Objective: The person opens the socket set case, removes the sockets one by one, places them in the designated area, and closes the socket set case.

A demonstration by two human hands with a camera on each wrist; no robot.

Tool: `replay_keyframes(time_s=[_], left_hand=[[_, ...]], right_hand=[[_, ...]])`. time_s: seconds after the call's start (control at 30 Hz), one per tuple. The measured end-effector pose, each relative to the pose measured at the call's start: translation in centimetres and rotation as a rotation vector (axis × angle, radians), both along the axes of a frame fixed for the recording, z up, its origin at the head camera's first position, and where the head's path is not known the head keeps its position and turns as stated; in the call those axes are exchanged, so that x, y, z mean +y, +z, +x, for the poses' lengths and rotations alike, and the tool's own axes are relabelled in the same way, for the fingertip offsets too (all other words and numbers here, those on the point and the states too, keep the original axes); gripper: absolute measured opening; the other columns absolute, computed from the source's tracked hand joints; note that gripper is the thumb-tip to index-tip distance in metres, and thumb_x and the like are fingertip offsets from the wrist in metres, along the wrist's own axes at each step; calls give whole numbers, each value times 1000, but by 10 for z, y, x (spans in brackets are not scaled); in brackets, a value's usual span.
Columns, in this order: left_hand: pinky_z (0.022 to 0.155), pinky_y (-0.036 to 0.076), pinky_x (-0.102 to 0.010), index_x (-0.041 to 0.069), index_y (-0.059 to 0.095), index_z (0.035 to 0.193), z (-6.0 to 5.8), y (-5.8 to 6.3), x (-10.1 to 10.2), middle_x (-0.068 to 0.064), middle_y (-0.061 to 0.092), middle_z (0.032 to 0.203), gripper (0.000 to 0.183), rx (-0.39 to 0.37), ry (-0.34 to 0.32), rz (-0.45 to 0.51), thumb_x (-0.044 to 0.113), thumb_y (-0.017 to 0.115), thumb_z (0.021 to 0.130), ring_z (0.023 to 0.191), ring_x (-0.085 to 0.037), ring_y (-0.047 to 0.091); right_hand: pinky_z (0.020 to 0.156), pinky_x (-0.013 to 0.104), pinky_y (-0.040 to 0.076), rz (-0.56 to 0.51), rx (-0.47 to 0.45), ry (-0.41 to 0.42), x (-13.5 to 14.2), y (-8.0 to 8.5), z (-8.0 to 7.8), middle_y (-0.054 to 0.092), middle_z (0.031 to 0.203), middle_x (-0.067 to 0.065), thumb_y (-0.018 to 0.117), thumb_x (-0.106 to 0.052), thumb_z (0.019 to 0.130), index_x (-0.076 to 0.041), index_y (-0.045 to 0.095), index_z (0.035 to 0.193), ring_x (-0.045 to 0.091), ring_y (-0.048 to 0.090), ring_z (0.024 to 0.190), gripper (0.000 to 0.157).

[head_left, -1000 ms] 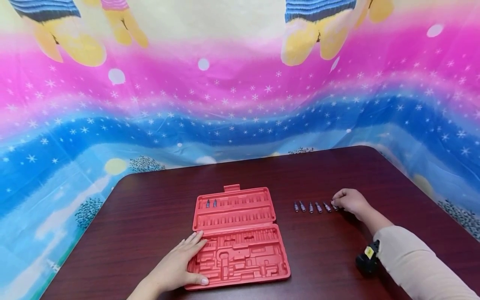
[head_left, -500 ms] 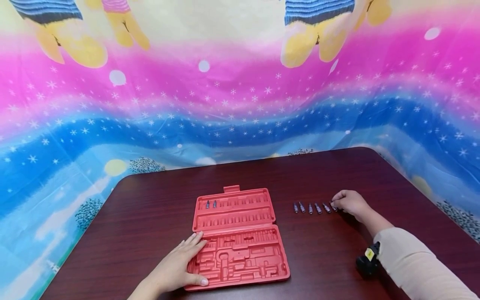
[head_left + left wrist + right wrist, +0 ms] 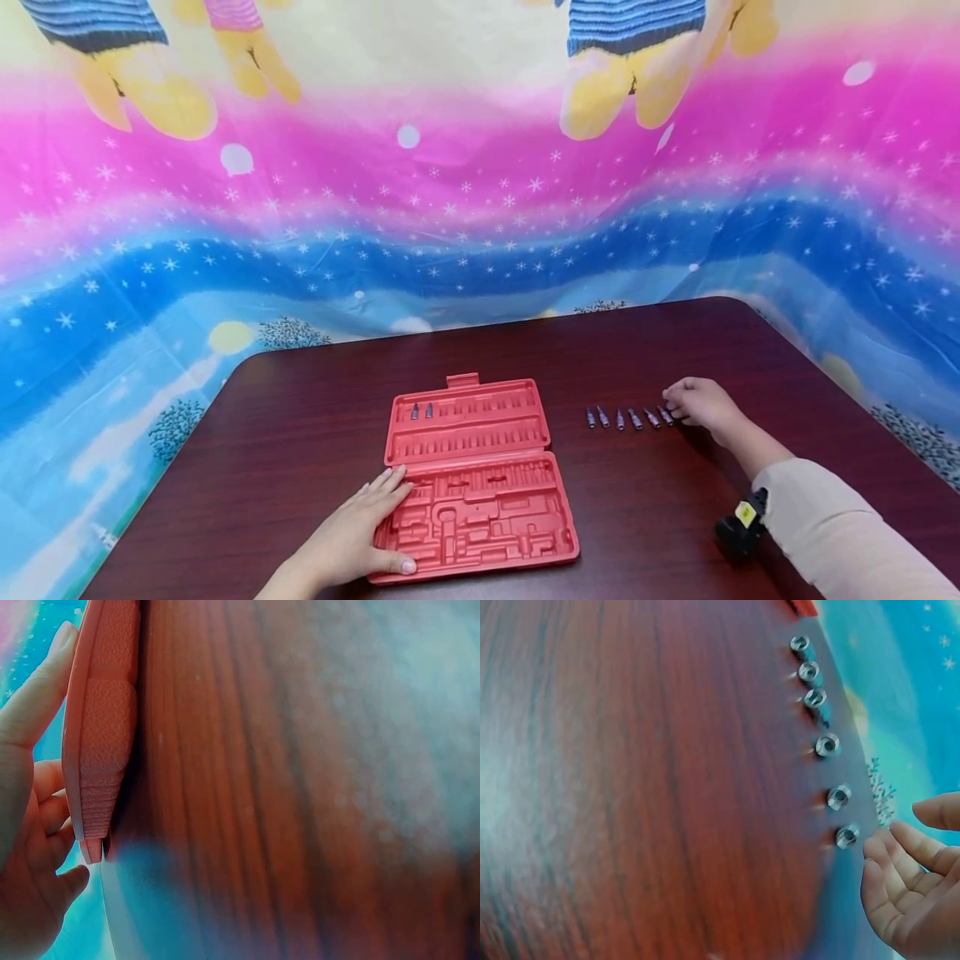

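Note:
An opened red plastic tool case lies on the dark wooden table, its moulded slots facing up. Two small screwdriver bits sit in the upper left slots of its lid. My left hand rests on the case's left edge, fingers spread and thumb on the near corner; the left wrist view shows the case's side beside it. To the right, several metal bits lie in a row with hollow ends towards me. My right hand is just beside the rightmost bit, thumb apart from the loosely bent fingers, holding nothing.
Beneath the right sleeve is a black wrist device with a yellow label. A colourful patterned cloth hangs behind the table, whose rounded far corners show.
My right hand's fingertips have come off the rightmost bit, which now shows more fully at the row's end. The left hand and the case stay in place.

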State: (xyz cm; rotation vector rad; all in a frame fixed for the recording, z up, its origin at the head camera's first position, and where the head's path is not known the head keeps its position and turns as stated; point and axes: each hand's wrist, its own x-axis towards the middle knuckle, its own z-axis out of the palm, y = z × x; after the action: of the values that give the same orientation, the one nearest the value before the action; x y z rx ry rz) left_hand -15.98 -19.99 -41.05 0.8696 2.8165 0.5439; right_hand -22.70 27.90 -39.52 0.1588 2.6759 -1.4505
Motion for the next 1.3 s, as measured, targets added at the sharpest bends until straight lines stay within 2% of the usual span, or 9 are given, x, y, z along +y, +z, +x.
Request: replay_keyframes(time_s=[0.17,0.4,0.53,0.83,1.03,1.3], left_hand=[[98,20,-48,3,40,128,0,-1,0,-12,27,137,93,-11,-2,3,66,55,62,126,-29,21],[98,20,-48,3,40,128,-1,-1,0,-12,27,138,93,-13,6,7,66,55,62,126,-29,20],[98,20,-48,3,40,128,0,-2,0,-12,27,138,93,-6,8,10,67,54,62,126,-29,20],[96,22,-49,2,41,127,1,-1,0,-13,29,136,92,16,-8,12,66,55,62,125,-30,22],[96,22,-49,3,41,128,2,-1,0,-13,29,137,92,7,-6,13,66,55,62,125,-30,21],[97,21,-49,4,40,129,2,0,1,-12,28,137,93,-11,6,12,66,56,61,126,-30,20]], right_hand=[[69,37,47,-22,28,26,-11,11,3,54,95,23,37,-17,91,13,46,108,26,55,81,35],[70,38,46,-71,41,66,-34,21,3,55,97,22,39,-19,91,11,47,109,26,55,82,36],[69,37,47,-131,48,108,-49,22,3,56,94,20,42,-21,91,11,48,106,25,55,79,36],[69,36,48,-298,5,123,-97,20,1,57,89,20,45,-13,89,11,50,103,26,57,76,29],[69,37,48,-356,-1,174,-126,19,-1,57,85,15,45,-13,88,10,51,100,27,57,76,27],[68,35,48,-414,-20,224,-162,25,-6,56,85,14,46,-13,88,9,52,99,28,55,76,26]])
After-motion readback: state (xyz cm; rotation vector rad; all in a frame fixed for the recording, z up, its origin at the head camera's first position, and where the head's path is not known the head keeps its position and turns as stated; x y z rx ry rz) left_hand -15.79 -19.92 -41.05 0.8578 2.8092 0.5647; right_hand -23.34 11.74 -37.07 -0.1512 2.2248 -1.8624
